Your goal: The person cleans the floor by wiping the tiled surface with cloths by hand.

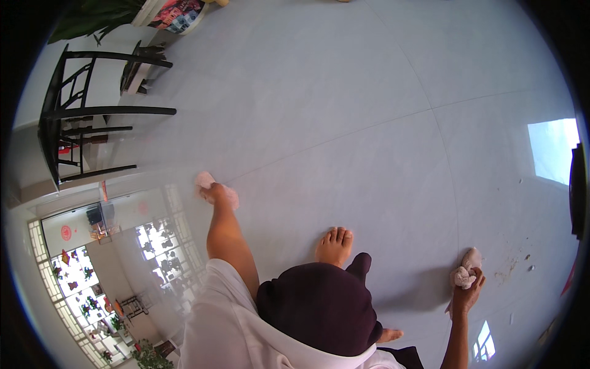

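My left hand point(215, 193) presses a pale pink cloth point(232, 197) flat against the grey tiled floor point(332, 152). Its fingers lie over the middle of the cloth, which spreads out on both sides. Over on the right, my right hand point(468, 294) grips a second pink cloth point(463, 276), bunched into a lump with one end sticking out ahead. Crumbs and a brownish smear point(507, 270) lie on the floor just right of that cloth. Between my arms, my bare foot point(334, 246) rests on the tiles in front of my dark-clad knee point(318, 304).
A black-legged chair or stool point(115, 110) stands by the wall at the left. Beyond it is a plant in a printed pot point(177, 16). A dark object point(577, 191) stands at the right rim. Bright window reflections point(553, 150) show on the glossy floor.
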`<state>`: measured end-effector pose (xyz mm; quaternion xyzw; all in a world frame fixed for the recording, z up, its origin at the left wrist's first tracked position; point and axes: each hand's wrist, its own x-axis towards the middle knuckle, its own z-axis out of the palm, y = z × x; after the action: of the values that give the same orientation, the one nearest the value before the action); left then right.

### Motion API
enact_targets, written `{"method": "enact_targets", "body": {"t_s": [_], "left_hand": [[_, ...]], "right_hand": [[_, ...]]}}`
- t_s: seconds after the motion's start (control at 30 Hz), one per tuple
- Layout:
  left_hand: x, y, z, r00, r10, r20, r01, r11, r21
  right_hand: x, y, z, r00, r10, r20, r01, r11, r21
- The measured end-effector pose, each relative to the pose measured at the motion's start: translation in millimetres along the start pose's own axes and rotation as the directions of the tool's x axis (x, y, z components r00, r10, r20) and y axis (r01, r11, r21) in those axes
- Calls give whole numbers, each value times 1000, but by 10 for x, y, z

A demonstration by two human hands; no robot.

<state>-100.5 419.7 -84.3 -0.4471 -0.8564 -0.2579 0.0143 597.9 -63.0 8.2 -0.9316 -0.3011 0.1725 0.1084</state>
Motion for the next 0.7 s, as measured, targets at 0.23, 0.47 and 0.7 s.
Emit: {"method": "enact_targets", "body": {"t_s": [0.23, 0.47, 0.7], "left_hand": [[-31, 1211, 547, 934, 353, 61, -350, 935, -54], [-1974, 3588, 880, 408, 897, 173, -783, 441, -439], [-3599, 3968, 281, -134, 962, 236, -326, 182, -927]], "right_hand": [[35, -7, 92, 999, -40, -37, 41, 999, 21], [96, -44, -72, 998, -13, -66, 10, 999, -38], [159, -364, 62, 996, 67, -53, -67, 998, -13]]}}
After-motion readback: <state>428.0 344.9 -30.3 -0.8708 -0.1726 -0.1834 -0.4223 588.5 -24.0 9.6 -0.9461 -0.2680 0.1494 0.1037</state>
